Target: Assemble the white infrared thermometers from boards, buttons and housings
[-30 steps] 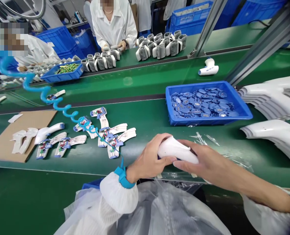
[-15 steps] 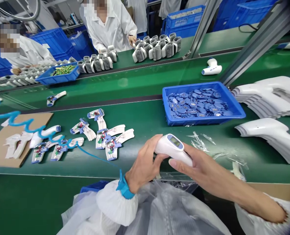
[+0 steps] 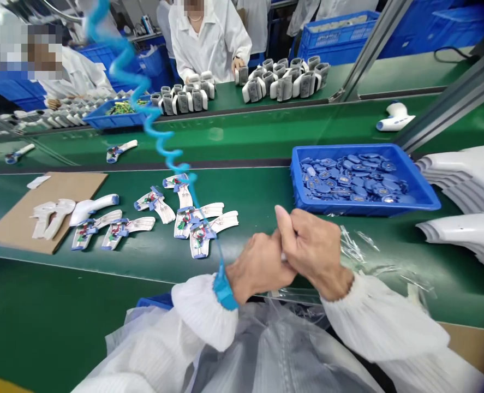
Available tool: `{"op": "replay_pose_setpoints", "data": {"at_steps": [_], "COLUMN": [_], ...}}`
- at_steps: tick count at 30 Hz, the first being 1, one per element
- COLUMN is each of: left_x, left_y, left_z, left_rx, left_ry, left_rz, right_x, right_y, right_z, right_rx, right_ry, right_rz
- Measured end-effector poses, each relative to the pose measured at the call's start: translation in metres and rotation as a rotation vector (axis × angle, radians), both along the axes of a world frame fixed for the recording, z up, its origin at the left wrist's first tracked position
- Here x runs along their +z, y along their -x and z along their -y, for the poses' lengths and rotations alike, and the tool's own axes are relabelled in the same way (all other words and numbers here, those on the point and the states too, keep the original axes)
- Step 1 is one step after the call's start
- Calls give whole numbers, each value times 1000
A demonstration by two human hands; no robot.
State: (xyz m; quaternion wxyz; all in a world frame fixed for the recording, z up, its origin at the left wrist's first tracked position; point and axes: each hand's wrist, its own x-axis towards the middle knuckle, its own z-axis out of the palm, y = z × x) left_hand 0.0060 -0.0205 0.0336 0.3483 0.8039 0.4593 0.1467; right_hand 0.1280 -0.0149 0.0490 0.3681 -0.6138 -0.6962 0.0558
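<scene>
Pinching together just above the belt edge, L hand (image 3: 260, 265) and R hand (image 3: 315, 251) are curled almost shut around a small pale item (image 3: 283, 256), nearly all hidden by the fingers, so can't tell what it is or how firm the hold. L wrist wears a blue strap (image 3: 224, 289) w/ a coiled blue cord (image 3: 172, 158) running up, cut off at top of view. On the green belt (image 3: 242, 273), thermometer shell halves w/ wired boards (image 3: 198, 240) lie just left of the hands, a blue tray of blue parts (image 3: 362, 180) just beyond them.
</scene>
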Motion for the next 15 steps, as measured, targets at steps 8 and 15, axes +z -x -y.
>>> {"op": "replay_pose_setpoints", "data": {"at_steps": [8,15], "left_x": [-2,-5], "left_y": [5,15], "left_z": [-2,4], "left_rx": [58,100], "left_ry": [44,-38], "left_rz": [85,-17], "right_x": [-4,4], "right_y": [-8,-25], "right_z": [-3,-20], "right_rx": [-155,6], "right_ry": [24,267], "right_rz": [-228,-168]}}
